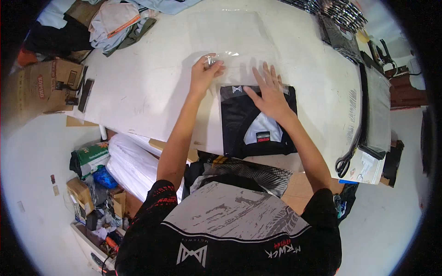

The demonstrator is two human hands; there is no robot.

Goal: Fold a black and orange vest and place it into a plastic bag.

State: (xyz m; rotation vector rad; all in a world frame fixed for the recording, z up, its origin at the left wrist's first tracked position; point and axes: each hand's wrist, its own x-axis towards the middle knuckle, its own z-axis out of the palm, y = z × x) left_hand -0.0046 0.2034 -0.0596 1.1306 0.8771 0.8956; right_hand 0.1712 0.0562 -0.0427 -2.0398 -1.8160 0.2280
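Observation:
A clear plastic bag (232,32) lies flat on the white table, and its near end reaches the far edge of a folded black shirt (234,124). The shirt's white inner neck and a dark label show at its middle. My left hand (203,76) is closed on the bag's near left part, with the plastic bunched and shining at the fingertips. My right hand (270,94) rests with fingers spread across the far edge of the shirt, palm down. How far the plastic covers the shirt there is hard to see.
At the far left are a heap of clothes (115,23) and a cardboard box (41,85). Stacked packaged garments (343,16) stand far right. Black scissors (343,165) and a pile of clear bags (377,110) lie along the right edge of the table (138,92).

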